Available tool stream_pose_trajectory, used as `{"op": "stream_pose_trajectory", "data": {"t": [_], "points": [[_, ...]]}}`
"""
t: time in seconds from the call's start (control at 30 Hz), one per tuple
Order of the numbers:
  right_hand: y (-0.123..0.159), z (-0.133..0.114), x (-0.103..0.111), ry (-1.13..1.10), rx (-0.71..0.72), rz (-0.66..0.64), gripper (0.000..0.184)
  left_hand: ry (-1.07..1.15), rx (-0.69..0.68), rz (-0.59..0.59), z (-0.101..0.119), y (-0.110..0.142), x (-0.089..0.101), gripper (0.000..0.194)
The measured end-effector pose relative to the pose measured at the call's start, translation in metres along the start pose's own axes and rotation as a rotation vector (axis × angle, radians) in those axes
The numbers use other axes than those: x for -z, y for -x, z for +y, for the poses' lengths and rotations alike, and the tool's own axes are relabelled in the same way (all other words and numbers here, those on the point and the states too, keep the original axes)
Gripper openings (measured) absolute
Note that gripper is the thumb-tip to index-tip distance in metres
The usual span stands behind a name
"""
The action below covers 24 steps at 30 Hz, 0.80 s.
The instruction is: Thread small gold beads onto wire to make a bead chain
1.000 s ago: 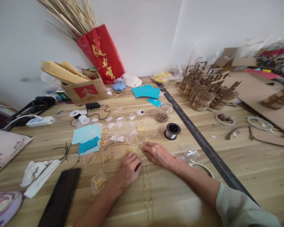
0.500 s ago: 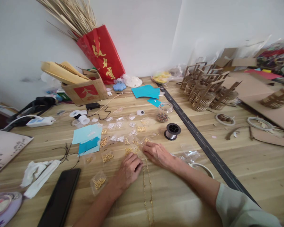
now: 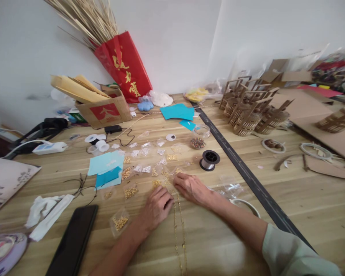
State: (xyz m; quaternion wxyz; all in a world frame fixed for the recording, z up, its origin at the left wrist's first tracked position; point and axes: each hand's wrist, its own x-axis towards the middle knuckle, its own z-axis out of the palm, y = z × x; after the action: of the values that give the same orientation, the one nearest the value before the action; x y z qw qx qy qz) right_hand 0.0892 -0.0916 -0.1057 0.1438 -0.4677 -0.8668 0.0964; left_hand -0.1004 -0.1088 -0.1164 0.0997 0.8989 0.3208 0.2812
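Observation:
A thin gold chain [image 3: 176, 230] with small beads runs down the wooden table in two strands toward the front edge. My left hand [image 3: 158, 205] has its fingers curled, and their tips close at the upper part of the chain. Just across from it, my right hand [image 3: 192, 188] rests on the table with fingers pressed together; what they hold is hidden. Beyond the right fingertips lies a small bag of gold findings [image 3: 177, 171]. Loose gold pieces [image 3: 156, 183] lie past the left knuckles, and a bag of gold beads [image 3: 130, 191] sits to their left.
A wire spool [image 3: 209, 160] stands right of the bags, near a tub of beads [image 3: 197, 143]. Small woven baskets [image 3: 244, 119] stand at the back right. A black phone [image 3: 71, 241] lies front left. Blue cards [image 3: 106, 165] and a cardboard box [image 3: 103, 111] are farther back.

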Motion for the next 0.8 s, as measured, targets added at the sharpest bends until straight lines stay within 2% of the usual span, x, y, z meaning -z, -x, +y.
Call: {"op": "stream_pose_trajectory", "data": {"t": [0.8], "points": [[-0.0001, -0.0023, 0.0041, -0.002, -0.016, -0.036, 0.013, -0.009, -0.007, 0.010, -0.0009, 0.0012, -0.0019, 0.016]]}}
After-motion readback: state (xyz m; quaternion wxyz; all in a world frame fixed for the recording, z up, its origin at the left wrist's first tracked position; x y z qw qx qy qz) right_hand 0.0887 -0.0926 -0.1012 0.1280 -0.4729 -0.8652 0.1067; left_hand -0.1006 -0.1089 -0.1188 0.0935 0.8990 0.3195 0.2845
